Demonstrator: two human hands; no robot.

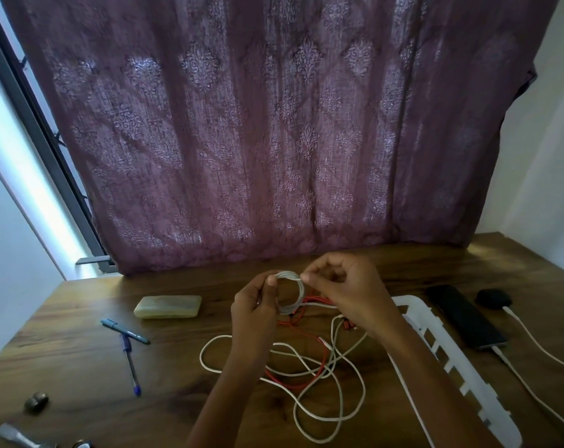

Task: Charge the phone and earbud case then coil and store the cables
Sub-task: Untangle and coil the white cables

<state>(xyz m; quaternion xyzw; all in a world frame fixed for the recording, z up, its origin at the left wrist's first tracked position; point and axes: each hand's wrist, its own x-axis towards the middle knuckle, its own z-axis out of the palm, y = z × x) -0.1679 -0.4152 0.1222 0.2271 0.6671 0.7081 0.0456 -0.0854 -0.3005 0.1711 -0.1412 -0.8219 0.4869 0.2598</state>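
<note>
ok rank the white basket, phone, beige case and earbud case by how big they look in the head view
1. white basket, even partly hidden
2. phone and beige case: too alike to rank
3. earbud case

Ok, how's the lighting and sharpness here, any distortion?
Head view: backlit, daylight glowing through the curtain and glaring along the window at left; table dim; wide-angle slant in the window frame; left hand, right hand and white cable coil fairly sharp.
</note>
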